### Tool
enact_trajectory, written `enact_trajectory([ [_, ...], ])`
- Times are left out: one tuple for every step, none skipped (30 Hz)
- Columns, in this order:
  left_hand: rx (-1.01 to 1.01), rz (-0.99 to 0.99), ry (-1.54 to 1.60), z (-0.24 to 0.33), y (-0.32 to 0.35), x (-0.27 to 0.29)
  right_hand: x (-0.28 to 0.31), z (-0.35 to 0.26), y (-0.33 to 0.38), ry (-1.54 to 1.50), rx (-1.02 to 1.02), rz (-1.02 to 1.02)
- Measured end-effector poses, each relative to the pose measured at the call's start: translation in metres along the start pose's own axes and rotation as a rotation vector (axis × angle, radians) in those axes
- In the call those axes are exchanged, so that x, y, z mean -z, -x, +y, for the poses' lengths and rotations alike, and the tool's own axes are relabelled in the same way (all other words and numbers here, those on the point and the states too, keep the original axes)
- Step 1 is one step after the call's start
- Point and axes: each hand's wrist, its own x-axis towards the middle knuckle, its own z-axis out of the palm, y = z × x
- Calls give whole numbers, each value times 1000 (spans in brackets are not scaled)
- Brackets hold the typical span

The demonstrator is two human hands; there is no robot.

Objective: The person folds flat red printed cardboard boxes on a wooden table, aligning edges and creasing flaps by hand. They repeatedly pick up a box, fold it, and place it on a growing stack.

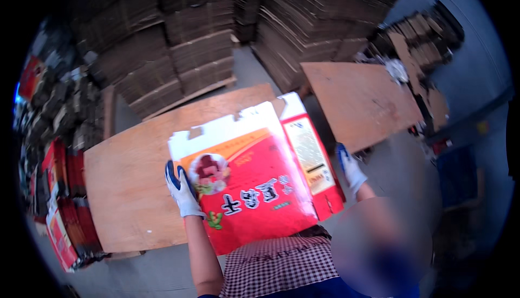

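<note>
I hold a large flat red and white printed carton point(249, 181) up in front of my chest, over the edge of a wooden worktable point(130, 184). My left hand point(181, 190), in a white and blue glove, grips the carton's left edge. My right hand point(351, 169), gloved the same way, holds the right side behind the carton's red side panel. The white flaps point away from me. The carton is partly unfolded, with one side panel angled off to the right.
Tall stacks of flattened brown cardboard point(200, 54) stand behind the table. A second wooden board point(360, 100) lies to the right. Red printed cartons point(65, 217) are piled on the floor at the left. Loose cardboard scraps point(422, 43) lie at the far right.
</note>
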Motion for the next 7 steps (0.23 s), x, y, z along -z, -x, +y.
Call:
enact_trajectory([
  [276,-30,106,-61,-12,29,-3,0,-28,5,-384,16],
  [546,-88,266,-99,-25,39,28,57,-72,-209,-277,-39],
  [741,-83,235,-91,-18,40,27,64,-86,-330,-331,-171],
  [934,-58,224,-73,-7,35,23,71,-99,-645,-401,-394],
  [905,4,225,-147,7,90,-41,10,-75,-718,-383,-676],
  [883,-155,-38,-132,-1,54,-17,45,-104,-612,-344,-610],
  [903,-182,-29,-99,-3,45,-21,46,-103,-581,-339,-710],
])
